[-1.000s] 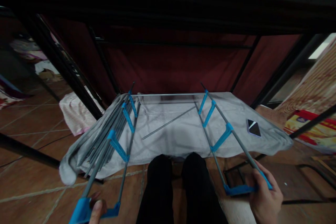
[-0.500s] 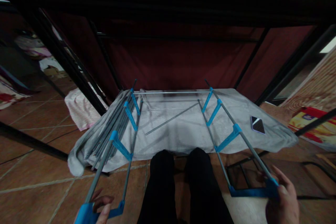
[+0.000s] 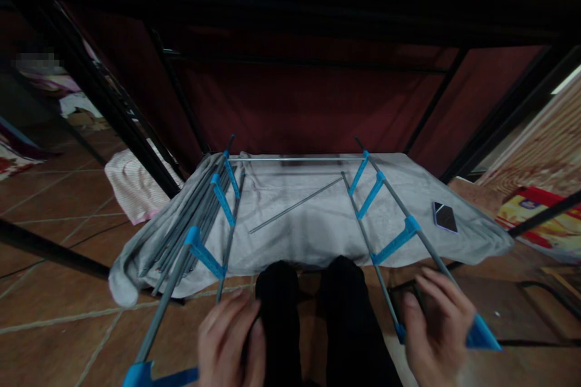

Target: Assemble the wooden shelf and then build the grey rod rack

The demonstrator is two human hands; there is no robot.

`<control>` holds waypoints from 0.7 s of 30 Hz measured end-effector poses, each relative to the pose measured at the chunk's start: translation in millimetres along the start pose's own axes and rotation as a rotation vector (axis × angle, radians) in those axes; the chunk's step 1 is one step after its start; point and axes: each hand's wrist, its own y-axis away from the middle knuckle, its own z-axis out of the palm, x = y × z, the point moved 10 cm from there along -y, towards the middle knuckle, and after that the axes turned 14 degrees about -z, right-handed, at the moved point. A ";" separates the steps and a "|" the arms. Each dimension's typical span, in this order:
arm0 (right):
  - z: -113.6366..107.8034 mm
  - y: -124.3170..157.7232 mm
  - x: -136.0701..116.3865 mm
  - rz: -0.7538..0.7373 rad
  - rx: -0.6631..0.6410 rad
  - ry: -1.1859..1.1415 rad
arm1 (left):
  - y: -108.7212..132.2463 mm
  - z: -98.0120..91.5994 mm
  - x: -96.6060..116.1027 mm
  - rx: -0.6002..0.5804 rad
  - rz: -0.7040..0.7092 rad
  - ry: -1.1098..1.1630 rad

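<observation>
A partly assembled rack frame of grey tubes (image 3: 163,311) and blue plastic connectors (image 3: 209,257) extends towards me from a surface covered by a grey cloth (image 3: 295,242). A thin crossbar (image 3: 295,159) joins its two sides at the far end. My left hand (image 3: 231,341), slightly blurred, is beside the near left connector with loosely bent fingers and nothing visible in it. Over the near right connector is my right hand (image 3: 438,326), thumb apart from the fingers; whether it touches the frame is unclear. One loose tube (image 3: 295,205) lies diagonally between the sides.
A bundle of grey tubes (image 3: 190,227) rests on the cloth at left, a phone (image 3: 445,217) at right. Dark metal bars (image 3: 131,133) frame the space. A striped cloth (image 3: 136,187) hangs at left; a red and yellow package (image 3: 540,217) is at right.
Both hands have left the near end connectors and moved inward, the left to the right and the right to the left and upward. The frame has barely shifted.
</observation>
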 end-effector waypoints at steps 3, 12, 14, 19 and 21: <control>89.3 8.0 7.9 0.025 -0.191 -0.241 | -47.2 103.2 4.1 -0.141 0.081 -0.099; 298.0 39.2 105.0 0.324 -0.358 -0.459 | -185.1 277.7 -61.9 -0.346 0.050 -0.594; 310.5 35.8 141.9 0.403 -0.254 -0.357 | -200.7 306.2 -67.8 -0.387 0.084 -0.685; 319.8 31.1 225.6 0.579 -0.044 -0.080 | -221.7 377.1 -74.6 -0.457 0.215 -0.803; 331.7 25.5 251.3 0.615 -0.051 -0.055 | -224.3 405.7 -75.9 -0.495 0.258 -0.823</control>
